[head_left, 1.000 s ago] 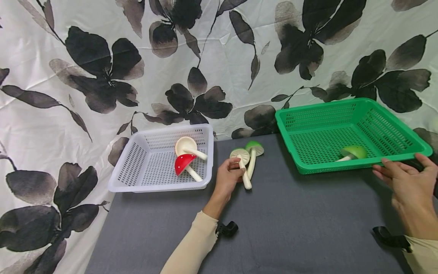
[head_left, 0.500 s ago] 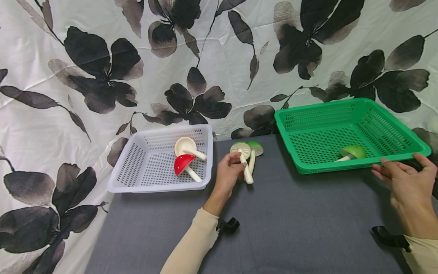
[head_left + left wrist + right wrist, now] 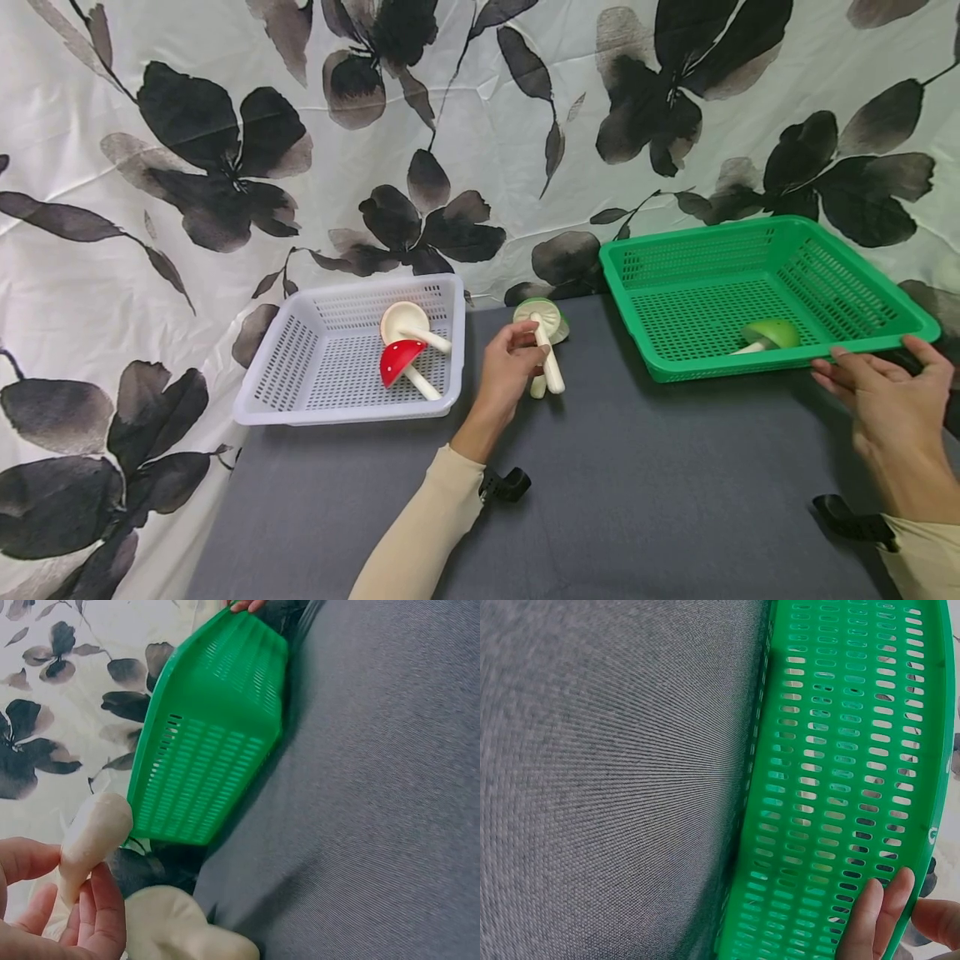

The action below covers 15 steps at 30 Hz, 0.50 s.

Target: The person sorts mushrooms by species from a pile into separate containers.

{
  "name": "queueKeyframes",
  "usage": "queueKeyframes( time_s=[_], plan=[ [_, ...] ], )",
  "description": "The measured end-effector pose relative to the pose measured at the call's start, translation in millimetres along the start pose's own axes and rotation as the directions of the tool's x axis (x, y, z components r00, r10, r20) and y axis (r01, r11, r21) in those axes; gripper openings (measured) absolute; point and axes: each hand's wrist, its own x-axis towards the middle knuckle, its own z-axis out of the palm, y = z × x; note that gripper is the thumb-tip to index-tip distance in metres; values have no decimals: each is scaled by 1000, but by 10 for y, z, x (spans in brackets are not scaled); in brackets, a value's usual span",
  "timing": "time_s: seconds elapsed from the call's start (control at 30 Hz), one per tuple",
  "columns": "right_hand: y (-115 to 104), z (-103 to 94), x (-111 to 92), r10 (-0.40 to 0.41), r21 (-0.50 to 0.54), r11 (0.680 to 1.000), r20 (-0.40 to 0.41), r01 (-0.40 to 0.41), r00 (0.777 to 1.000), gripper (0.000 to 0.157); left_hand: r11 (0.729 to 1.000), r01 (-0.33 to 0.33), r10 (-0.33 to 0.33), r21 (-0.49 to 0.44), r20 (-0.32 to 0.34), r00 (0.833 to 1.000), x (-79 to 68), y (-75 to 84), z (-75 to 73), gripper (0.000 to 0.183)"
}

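Observation:
My left hand [image 3: 501,379] pinches the white stem of a green-capped toy mushroom [image 3: 553,371], its pale underside facing up. Behind and partly under it, another green-capped mushroom [image 3: 537,387] lies on the table, mostly hidden. In the left wrist view, thumb and fingers close round the held mushroom's stem [image 3: 101,821]. At the right, my right hand [image 3: 896,404] grips the front rim of a green basket [image 3: 705,364]. The right wrist view has its fingers [image 3: 864,919] against the basket's outer wall and the thumb at the rim. One green-capped mushroom [image 3: 776,333] lies inside that basket.
A white basket [image 3: 258,404] stands left of my left hand, holding a red-capped mushroom [image 3: 397,362] and another [image 3: 403,321] with its cream underside showing. Grey cloth [image 3: 660,483] covers the table. A floral curtain [image 3: 480,108] hangs close behind both baskets.
My left hand has moved slightly right and away from me with the mushroom, which now covers most of the other one. The right hand keeps its grip on the green basket.

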Motion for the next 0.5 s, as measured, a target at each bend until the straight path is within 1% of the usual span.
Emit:
queueKeyframes(
  time_s=[0.1, 0.27, 0.4, 0.5],
  plan=[
    [-4, -7, -6, -1, 6, 1000, 11, 1, 1000, 89, 1000, -1, 1, 4, 14, 1000, 18, 29, 31, 39],
    [-7, -20, -8, 0, -16, 1000, 22, 0, 1000, 90, 1000, 11, -10, -13, 39, 999, 43, 74, 77, 40],
    [-9, -20, -2, 5, -34, 999, 21, -4, 1000, 90, 1000, 19, -18, -22, 55, 998, 67, 106, 102, 41],
    [-10, -18, 1, 7, -43, 999, 15, -6, 1000, 89, 1000, 11, -9, -28, 69, 998, 94, 120, 126, 41]
  ],
)
